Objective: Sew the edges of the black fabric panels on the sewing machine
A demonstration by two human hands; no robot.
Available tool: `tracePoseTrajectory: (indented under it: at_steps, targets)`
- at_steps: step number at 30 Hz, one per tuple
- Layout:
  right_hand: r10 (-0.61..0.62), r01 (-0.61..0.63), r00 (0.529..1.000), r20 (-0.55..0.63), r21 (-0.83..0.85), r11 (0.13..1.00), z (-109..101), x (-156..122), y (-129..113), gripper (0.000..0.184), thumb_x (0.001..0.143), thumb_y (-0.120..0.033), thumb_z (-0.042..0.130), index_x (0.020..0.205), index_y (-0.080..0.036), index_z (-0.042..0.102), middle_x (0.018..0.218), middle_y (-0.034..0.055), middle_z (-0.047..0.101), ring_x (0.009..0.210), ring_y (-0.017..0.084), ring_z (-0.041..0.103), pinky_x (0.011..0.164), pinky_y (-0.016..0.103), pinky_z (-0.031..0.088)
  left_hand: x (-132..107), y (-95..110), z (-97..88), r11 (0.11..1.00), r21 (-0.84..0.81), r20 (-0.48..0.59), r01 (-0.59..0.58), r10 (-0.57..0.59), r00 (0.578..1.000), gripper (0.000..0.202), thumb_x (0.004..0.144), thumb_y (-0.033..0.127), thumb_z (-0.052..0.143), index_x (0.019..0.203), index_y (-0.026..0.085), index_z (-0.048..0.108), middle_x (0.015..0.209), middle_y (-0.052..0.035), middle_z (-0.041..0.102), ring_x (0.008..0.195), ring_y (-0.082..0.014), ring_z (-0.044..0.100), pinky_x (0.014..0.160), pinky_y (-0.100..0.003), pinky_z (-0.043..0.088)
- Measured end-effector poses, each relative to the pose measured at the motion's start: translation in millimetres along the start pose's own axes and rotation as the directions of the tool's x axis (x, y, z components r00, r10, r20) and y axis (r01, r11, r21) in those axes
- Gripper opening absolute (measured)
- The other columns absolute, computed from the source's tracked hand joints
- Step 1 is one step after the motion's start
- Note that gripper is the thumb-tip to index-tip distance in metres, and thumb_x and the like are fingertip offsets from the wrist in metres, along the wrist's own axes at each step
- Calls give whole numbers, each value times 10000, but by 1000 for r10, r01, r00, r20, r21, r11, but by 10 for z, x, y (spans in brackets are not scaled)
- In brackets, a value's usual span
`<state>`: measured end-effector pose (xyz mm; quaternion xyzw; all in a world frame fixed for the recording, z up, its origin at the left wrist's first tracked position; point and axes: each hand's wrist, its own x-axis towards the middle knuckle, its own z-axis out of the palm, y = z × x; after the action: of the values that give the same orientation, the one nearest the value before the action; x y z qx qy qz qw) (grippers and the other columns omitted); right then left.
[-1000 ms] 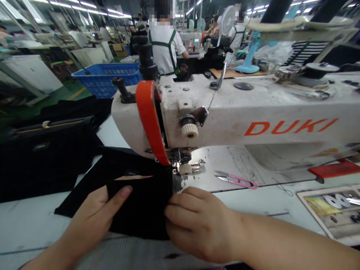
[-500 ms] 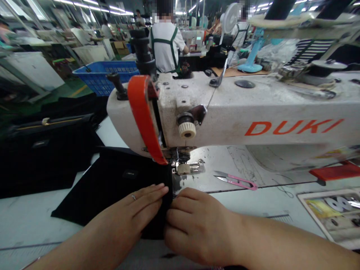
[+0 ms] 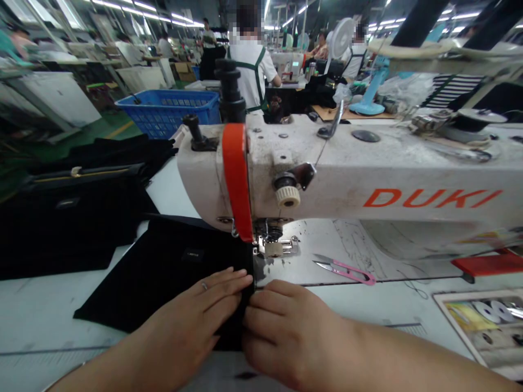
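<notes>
A black fabric panel (image 3: 134, 277) with a small dark label lies on the sewing machine's bed, its right edge running up to the presser foot (image 3: 273, 247). My left hand (image 3: 192, 316) rests flat on the panel with fingers stretched out, a ring on one of them. Beside it, my right hand (image 3: 290, 332) is curled closed round the panel's right edge near the front; its fingertips are hidden. The white sewing machine (image 3: 327, 179) stands just beyond both hands. Pink-handled thread snips (image 3: 347, 270) lie on the bed to the right of the foot.
More black fabric pieces (image 3: 61, 228) with a zipper lie at the left. Behind the machine are a blue plastic basket (image 3: 171, 111), a fan (image 3: 372, 87) and a co-worker (image 3: 249, 76) seen from behind. A tray of bobbins (image 3: 486, 321) sits at the right front.
The view has shifted a little, so the machine appears farther right and lower. Both hands keep nearly the same placement on the panel, and its edge remains at the foot.
</notes>
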<state>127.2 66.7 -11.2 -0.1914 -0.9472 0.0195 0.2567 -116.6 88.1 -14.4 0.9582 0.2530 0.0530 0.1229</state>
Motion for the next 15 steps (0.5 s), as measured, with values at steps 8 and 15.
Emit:
tracePoseTrajectory:
  at_steps: [8, 15]
  targets:
    - [22, -26, 994, 103, 34, 999, -24, -26, -11, 139, 921, -208, 664, 800, -198, 597, 834, 0, 633, 707, 170, 478, 569, 321, 329, 153, -8, 39, 981, -98, -10, 168, -170, 985, 881, 678, 62, 523, 1522, 247, 349, 1603, -62, 357, 1447, -295, 373, 1185, -547, 377]
    - [62, -62, 995, 76, -9, 998, -8, -31, 26, 165, 948, -180, 615, 784, -197, 597, 827, 11, 650, 773, 183, 536, 647, 327, 404, 206, -73, -18, 989, -76, -17, 128, -130, 991, 869, 673, 54, 519, 1514, 222, 375, 1601, -84, 346, 1459, -325, 328, 1182, -604, 342]
